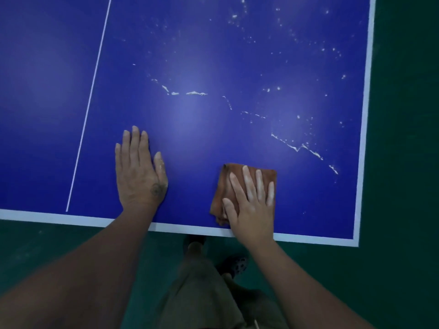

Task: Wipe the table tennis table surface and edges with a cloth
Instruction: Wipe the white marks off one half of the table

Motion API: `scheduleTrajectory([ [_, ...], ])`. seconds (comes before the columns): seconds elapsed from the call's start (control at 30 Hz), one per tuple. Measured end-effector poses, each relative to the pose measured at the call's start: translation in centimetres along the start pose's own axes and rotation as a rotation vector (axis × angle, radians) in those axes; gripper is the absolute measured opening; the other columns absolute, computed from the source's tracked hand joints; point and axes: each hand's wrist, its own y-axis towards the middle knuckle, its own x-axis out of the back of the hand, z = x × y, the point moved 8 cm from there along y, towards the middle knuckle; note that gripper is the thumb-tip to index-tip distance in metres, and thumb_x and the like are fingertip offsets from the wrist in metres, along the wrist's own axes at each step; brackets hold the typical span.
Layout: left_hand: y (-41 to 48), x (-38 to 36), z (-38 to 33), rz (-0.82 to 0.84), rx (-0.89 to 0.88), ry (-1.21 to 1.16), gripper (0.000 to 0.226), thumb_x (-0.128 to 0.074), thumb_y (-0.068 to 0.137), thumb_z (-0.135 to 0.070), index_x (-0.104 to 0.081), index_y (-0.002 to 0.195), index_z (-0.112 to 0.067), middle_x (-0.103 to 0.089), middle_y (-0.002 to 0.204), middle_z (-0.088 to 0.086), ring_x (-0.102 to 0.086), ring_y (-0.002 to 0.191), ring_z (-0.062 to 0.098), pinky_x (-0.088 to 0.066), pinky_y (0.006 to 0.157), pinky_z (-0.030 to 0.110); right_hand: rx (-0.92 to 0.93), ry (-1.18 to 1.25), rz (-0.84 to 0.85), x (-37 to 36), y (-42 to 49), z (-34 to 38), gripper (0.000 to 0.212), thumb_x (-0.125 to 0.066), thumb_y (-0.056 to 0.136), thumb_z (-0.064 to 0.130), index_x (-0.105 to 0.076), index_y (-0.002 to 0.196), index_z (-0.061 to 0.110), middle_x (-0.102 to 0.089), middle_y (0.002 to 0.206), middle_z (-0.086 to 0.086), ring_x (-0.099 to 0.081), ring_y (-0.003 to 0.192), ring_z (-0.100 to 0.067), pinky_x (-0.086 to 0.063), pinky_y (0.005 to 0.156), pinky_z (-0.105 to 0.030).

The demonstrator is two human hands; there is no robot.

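Desk (213,55): blue top, white border lines.
Cloth (221,193): brown, folded, lying by the near edge.
Right hand (251,205): flat, fingers straight and spread, pressing the cloth.
Left hand (140,172): flat, fingers straight, on bare desk, apart from the cloth.
White streaks (196,93): beyond both hands.

A dark green floor (403,162) shows beyond the near and right edges of the counter (213,138). On it, just past the near edge, stands a dark shoe (234,263), next to olive shorts (202,293). White crumbs (196,93) lie in broken lines across the counter's middle, and loose specks (234,16) are scattered toward its far right.
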Motion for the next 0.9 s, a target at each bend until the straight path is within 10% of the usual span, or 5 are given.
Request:
scheduleTrajectory([
  [0.37,-5.2,-1.8,-11.5,-0.085,-0.124,-0.224,0.057,-0.035,0.119,-0.032,-0.039,0.164,0.004,-0.035,0.175,0.019,-0.027,0.166,0.034,-0.022,0.136,0.055,-0.078,0.027,0.015,2.7,14.3,-4.8,0.066,-0.034,0.112,0.059,-0.022,0.171,0.035,-0.005,0.181,0.003,0.002,0.168,-0.028,0.003,0.132,-0.061],
  [0.9,-10.6,-6.8,-18.3,0.073,0.007,0.080,0.069,-0.020,0.117,-0.048,-0.023,0.172,-0.007,-0.013,0.183,0.011,-0.006,0.170,0.030,-0.008,0.138,0.053,-0.106,-0.004,-0.058,1.3,-5.6,-16.7,0.060,-0.038,0.112,0.056,-0.038,0.167,0.032,-0.016,0.180,0.000,-0.011,0.167,-0.030,-0.012,0.130,-0.065],
])
